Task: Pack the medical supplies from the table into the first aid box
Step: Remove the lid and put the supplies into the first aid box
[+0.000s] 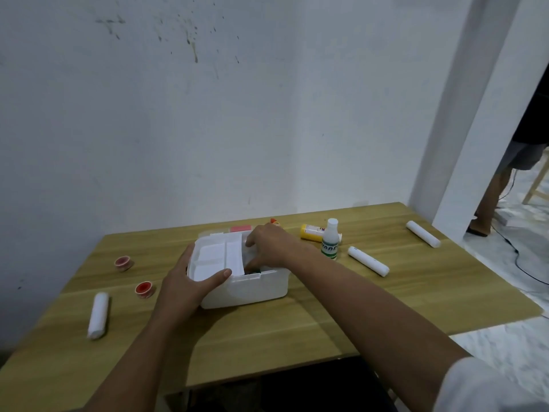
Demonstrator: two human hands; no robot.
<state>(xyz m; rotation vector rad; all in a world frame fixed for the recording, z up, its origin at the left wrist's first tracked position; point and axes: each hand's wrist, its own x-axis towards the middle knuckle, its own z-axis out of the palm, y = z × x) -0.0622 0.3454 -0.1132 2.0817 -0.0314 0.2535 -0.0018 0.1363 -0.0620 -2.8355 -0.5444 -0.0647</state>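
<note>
The white first aid box [255, 289] stands open in the middle of the wooden table [297, 322]. A white divided inner tray [214, 254] sits over its left half. My left hand [190, 281] grips this tray at its left side, thumb on its front corner. My right hand [267, 245] reaches down into the box just right of the tray, its fingertips hidden inside. Two red tape rolls [124, 262] [143, 289] and a white bandage roll [98, 316] lie to the left. On the right are a yellow bottle [310, 232] lying down, an upright green-labelled bottle [330, 239], and two white rolls [368, 261] [423, 234].
A pink item [240, 228] and a small orange-red item [274, 223] lie behind the box near the wall. A person's legs [493, 191] stand in the doorway at the right, with a black cable [517, 257] on the floor.
</note>
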